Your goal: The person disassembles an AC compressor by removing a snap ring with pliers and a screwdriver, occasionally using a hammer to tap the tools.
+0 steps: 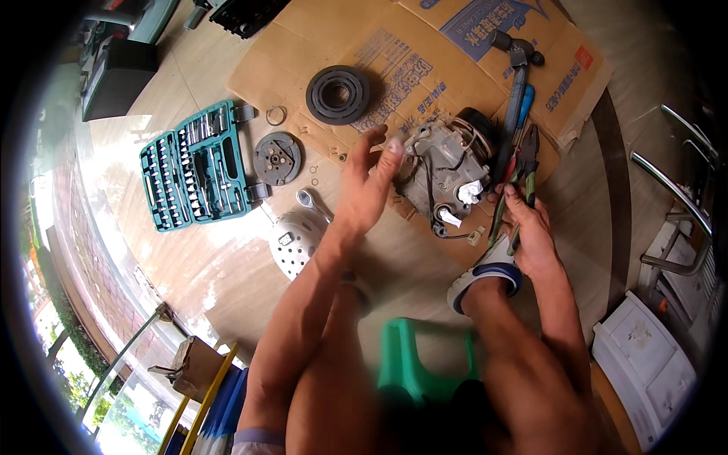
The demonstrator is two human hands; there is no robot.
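My right hand (pixel 532 231) grips a pair of pliers (pixel 529 155) by their green handles, jaws pointing away from me. Raised at the near left of a grey metal compressor (pixel 440 182), my left hand (pixel 366 182) has its fingers apart and holds nothing. White paper wads (pixel 470 191) plug openings in the compressor, and a dark cable runs over its body. Beyond the pliers lie a hammer (pixel 516 83) and a blue-handled tool (pixel 525 105). A black grooved pulley (pixel 337 95) rests on the cardboard beyond my left hand.
Flattened cardboard (pixel 303 45) covers the floor ahead. To the left are an open green socket set (pixel 196 171), a round clutch plate (pixel 277 158), a metal ring (pixel 275 115) and a ratchet (pixel 311 202) beside my shoe. A green stool (pixel 413 360) stands beneath me.
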